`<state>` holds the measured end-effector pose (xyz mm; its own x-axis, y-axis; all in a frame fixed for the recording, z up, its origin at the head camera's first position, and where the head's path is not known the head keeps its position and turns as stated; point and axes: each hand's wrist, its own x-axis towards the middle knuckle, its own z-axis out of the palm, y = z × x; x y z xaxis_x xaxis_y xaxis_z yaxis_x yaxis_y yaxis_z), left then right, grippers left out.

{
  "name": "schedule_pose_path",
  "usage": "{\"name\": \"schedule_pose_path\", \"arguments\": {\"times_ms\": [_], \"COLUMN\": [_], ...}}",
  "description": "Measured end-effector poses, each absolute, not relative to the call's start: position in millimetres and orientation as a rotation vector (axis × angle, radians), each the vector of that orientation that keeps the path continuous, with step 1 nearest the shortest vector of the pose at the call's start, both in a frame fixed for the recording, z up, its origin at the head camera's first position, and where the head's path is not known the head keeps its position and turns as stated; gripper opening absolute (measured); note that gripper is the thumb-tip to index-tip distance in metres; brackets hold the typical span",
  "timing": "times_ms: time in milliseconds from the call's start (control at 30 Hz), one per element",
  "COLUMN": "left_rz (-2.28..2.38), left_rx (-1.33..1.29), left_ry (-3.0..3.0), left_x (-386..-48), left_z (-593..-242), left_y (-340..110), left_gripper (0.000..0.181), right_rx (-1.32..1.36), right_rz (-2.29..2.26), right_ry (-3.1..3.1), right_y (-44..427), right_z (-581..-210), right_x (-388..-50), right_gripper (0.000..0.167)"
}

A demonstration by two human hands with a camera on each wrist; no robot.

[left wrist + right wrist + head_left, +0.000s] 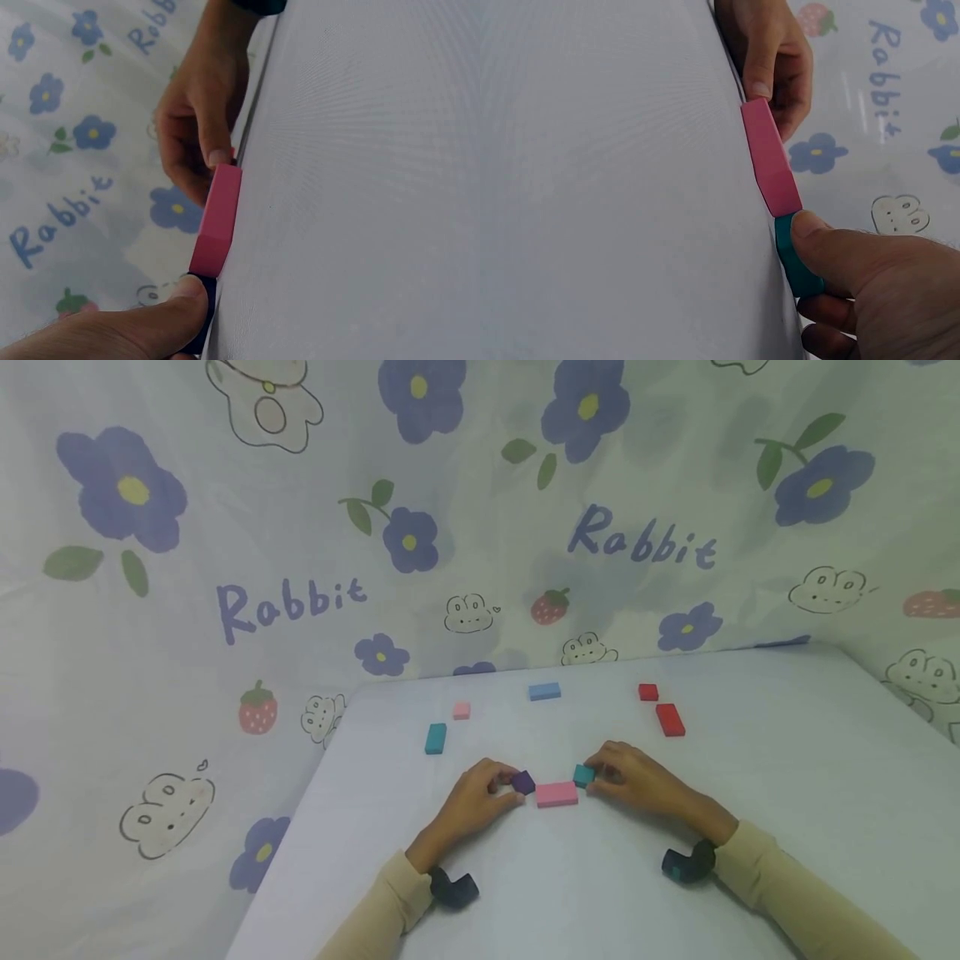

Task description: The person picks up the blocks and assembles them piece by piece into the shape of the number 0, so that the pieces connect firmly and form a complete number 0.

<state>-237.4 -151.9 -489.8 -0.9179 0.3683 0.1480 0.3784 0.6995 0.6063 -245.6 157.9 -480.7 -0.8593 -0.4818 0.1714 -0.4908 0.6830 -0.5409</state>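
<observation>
A pink rectangular block (557,795) lies on the white table between the two hands. At its left end, my left hand (480,799) pinches a dark purple block (523,782), turned at an angle near the pink one's corner. My right hand (637,781) holds a small teal block (584,776) between thumb and fingers at the opposite end. In the left wrist view the thumb presses on the purple block (201,315), close against the pink block (217,221). The right wrist view has the teal block (795,255) meeting the pink block's near end.
Farther back lie a teal rectangular block (436,738), a small light pink block (462,711), a blue block (544,692), a small red block (648,692) and a longer red block (671,720). A patterned curtain (480,510) hangs behind the table (570,893).
</observation>
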Motion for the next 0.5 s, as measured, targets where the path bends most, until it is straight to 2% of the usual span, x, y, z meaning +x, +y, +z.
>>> {"name": "schedule_pose_path", "arguments": {"times_ms": [500], "left_rz": [-1.053], "left_rx": [-0.613], "left_ry": [-2.893], "left_x": [-233.8], "left_z": [-485.0], "left_y": [-150.0], "left_gripper": [0.034], "right_rx": [0.850], "right_rz": [0.988], "right_ry": [-2.864], "right_y": [159.8], "right_z": [-478.4], "right_x": [-244.2], "right_gripper": [0.036]}}
